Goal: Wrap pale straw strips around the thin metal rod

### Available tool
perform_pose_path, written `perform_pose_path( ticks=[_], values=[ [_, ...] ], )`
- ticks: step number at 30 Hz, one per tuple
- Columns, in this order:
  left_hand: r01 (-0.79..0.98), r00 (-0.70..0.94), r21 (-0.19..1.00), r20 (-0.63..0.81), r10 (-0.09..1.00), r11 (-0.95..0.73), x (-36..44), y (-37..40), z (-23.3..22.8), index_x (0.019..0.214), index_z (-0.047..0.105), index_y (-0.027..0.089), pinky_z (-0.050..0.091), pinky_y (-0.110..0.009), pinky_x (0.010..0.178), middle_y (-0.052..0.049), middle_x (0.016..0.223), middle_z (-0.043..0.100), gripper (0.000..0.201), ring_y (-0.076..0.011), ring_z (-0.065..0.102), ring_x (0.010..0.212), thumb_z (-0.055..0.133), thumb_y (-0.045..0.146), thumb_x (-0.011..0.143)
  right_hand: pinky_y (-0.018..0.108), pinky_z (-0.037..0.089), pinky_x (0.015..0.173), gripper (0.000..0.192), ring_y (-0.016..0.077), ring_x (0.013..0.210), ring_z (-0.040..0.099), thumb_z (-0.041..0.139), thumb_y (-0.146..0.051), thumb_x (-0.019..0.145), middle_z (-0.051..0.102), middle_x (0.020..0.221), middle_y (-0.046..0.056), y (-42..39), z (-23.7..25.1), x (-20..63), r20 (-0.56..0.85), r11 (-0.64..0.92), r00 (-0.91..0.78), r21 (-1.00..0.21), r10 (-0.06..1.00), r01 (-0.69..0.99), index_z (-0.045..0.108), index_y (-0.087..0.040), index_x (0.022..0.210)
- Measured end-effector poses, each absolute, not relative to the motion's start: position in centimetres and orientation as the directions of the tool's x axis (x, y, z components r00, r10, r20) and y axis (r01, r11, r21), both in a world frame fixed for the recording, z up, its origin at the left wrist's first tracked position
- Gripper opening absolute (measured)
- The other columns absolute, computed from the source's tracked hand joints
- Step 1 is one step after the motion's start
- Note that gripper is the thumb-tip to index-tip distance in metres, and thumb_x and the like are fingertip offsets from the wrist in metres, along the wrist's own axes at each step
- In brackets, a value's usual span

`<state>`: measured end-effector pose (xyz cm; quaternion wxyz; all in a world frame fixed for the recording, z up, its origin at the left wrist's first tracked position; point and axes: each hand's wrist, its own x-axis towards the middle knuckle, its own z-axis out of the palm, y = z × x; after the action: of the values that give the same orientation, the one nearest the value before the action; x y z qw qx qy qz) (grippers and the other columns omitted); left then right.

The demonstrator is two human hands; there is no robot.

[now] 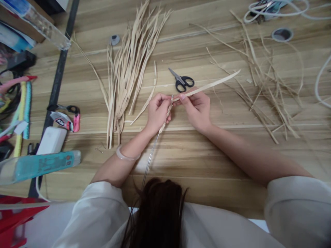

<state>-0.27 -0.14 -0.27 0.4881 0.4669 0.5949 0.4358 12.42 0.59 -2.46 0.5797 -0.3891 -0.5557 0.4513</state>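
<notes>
My left hand [157,112] grips a thin metal wire [151,155] whose upper part is wrapped in pale straw [168,111]. The bare wire runs down toward my body. My right hand [197,108] pinches a long flat straw strip [210,84] close to the wrapped end; the strip reaches up and to the right over the wooden table [181,162]. The two hands almost touch. A clear bangle [126,155] sits on my left wrist.
A bundle of straw strips [131,69] lies left of the hands, looser strands [266,86] to the right. Black scissors [182,81] rest just beyond the hands. At the left are a glue tube [38,165], a white box [51,139], and coloured clutter. White cables [279,10] lie far right.
</notes>
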Motion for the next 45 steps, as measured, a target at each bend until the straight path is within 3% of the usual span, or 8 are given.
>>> perform_pose_path(
  ticks=[16, 37, 45],
  values=[
    [0.126, -0.058, 0.984, -0.122, 0.991, 0.129, -0.4, -0.2, -1.0, 0.081, 0.048, 0.02, 0.027, -0.016, 0.032, 0.004, 0.071, 0.063, 0.017, -0.0004, 0.041, 0.034, 0.06, 0.031, 0.084, 0.028, 0.049, 0.07, 0.031, 0.0122, 0.072, 0.06, 0.059, -0.05, 0.084, 0.063, 0.073, 0.0, 0.5, -2.9, 12.8, 0.337, 0.337, -0.037, -0.942, 0.941, -0.007, 0.064, -0.02, 0.077],
    [0.112, -0.09, 0.987, -0.109, 0.99, 0.118, -0.2, -0.5, -0.7, 0.079, 0.049, 0.019, 0.025, -0.016, 0.03, 0.005, 0.068, 0.062, 0.014, -0.0002, 0.04, 0.031, 0.061, 0.026, 0.081, 0.031, 0.053, 0.073, 0.03, 0.0149, 0.077, 0.064, 0.058, -0.048, 0.086, 0.067, 0.079, 0.003, 0.1, -2.5, 12.8, 0.37, 0.37, -0.028, -0.929, 0.929, 0.014, 0.065, -0.02, 0.079],
    [0.042, -0.089, 0.984, -0.169, 0.982, 0.174, 0.0, -0.4, -0.1, 0.078, 0.049, 0.018, 0.025, -0.015, 0.03, 0.005, 0.066, 0.062, 0.015, -0.0001, 0.04, 0.031, 0.062, 0.026, 0.08, 0.032, 0.055, 0.07, 0.024, 0.0133, 0.069, 0.064, 0.062, -0.043, 0.085, 0.065, 0.074, 0.001, 0.6, -2.4, 12.6, 0.358, 0.357, 0.013, -0.93, 0.934, -0.091, 0.064, -0.02, 0.078]
  ],
)
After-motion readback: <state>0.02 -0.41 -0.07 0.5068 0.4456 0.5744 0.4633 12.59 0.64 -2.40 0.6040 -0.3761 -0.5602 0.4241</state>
